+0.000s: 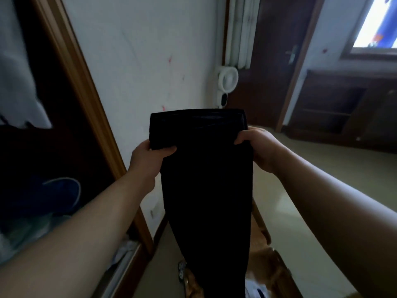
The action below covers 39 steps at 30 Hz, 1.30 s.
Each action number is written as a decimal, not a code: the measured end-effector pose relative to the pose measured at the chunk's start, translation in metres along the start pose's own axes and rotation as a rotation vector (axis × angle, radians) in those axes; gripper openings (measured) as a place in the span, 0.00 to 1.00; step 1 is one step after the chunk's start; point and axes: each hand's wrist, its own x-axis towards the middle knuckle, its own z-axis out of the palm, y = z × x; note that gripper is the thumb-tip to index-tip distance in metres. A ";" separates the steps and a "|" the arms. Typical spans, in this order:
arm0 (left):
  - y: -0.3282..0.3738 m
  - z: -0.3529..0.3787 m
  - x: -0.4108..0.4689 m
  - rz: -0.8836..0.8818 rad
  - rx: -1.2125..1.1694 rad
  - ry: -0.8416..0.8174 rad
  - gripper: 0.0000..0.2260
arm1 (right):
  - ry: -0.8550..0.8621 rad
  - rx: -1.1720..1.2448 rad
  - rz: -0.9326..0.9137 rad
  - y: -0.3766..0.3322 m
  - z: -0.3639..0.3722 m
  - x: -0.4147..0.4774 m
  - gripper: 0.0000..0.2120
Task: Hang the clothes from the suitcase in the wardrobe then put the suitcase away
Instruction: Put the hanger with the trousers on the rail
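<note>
Head view, item I logged: one dark garment [206,179], held up before the white wall [139,50], hanging above the brown suitcase [266,274]. Left hand [148,155] and right hand [260,145] each gripped a side edge near its top, fingers curled round. Wardrobe [81,82] at left.

White fan [228,79] beside dark door [266,61]

Left hand [148,157], right hand [261,147], both raised, gripping.
</note>
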 end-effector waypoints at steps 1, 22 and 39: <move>0.018 -0.004 -0.004 0.020 0.010 0.010 0.23 | -0.039 -0.003 -0.023 -0.016 0.003 -0.004 0.17; 0.272 -0.132 -0.111 -0.170 -0.446 0.025 0.48 | -0.420 -0.078 -0.608 -0.252 0.226 -0.070 0.10; 0.440 -0.323 -0.113 0.307 -0.415 0.442 0.18 | -0.486 -0.213 -0.999 -0.432 0.423 -0.097 0.15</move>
